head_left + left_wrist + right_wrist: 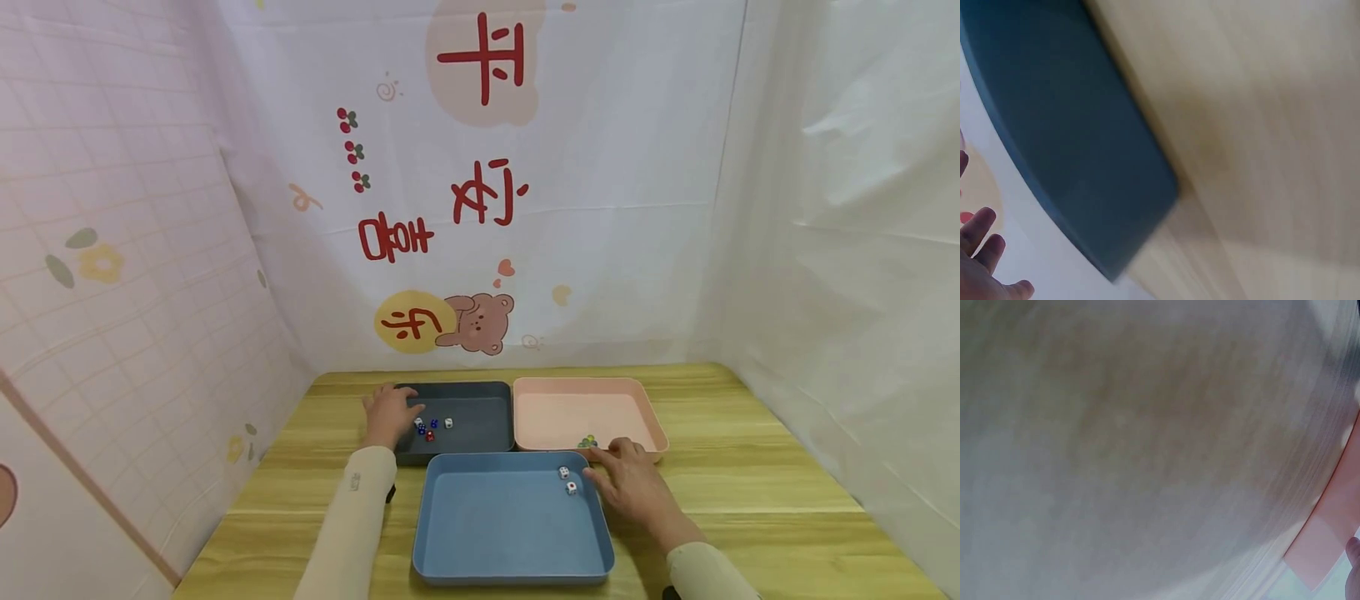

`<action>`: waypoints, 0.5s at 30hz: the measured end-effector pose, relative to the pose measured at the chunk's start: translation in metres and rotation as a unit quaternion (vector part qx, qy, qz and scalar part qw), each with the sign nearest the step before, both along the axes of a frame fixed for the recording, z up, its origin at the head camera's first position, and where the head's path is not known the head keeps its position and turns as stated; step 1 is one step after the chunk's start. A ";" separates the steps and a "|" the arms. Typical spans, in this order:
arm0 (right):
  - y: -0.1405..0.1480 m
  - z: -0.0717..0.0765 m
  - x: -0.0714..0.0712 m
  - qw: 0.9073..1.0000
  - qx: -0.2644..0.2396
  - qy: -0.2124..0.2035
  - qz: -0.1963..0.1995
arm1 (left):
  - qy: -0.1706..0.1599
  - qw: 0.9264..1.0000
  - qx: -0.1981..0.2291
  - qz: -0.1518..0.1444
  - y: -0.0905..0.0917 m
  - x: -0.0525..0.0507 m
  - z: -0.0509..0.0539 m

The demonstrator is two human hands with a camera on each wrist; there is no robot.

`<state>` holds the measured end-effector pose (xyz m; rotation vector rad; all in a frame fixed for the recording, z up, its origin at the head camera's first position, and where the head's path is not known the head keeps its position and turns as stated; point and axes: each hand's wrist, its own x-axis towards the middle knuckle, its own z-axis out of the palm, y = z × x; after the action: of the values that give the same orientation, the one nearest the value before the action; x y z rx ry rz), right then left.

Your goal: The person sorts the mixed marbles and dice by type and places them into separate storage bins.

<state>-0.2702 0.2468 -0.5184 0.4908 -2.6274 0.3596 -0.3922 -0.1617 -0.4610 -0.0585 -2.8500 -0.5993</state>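
Observation:
My left hand (390,415) reaches over the left side of the dark tray (480,392), fingers spread and nothing visible in them. In that tray lie several small dice: white die (449,423), blue die (434,423), red die (430,436). At the right, my right hand (636,485) is by the upper right corner of the blue tray (513,525), its fingers loosely extended over the pink tray's (577,408) front rim. Two white dice (572,488) sit in the blue tray near its thumb. Several green and yellowish dice (588,441) lie in the pink tray beside its fingertips.
The dark and pink trays stand side by side at the back, with the blue tray in front of them on the wood-grain table (750,500). White printed cloth (637,208) hangs behind and on both sides.

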 end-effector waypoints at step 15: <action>0.000 0.000 0.000 1.000 -0.003 -0.006 -0.001 | 0.016 0.992 0.064 -0.107 0.065 0.001 0.015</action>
<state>-0.2699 0.2464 -0.5186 0.4856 -2.6364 0.3713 -0.3910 -0.0972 -0.4457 -0.3523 -2.7868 -0.8139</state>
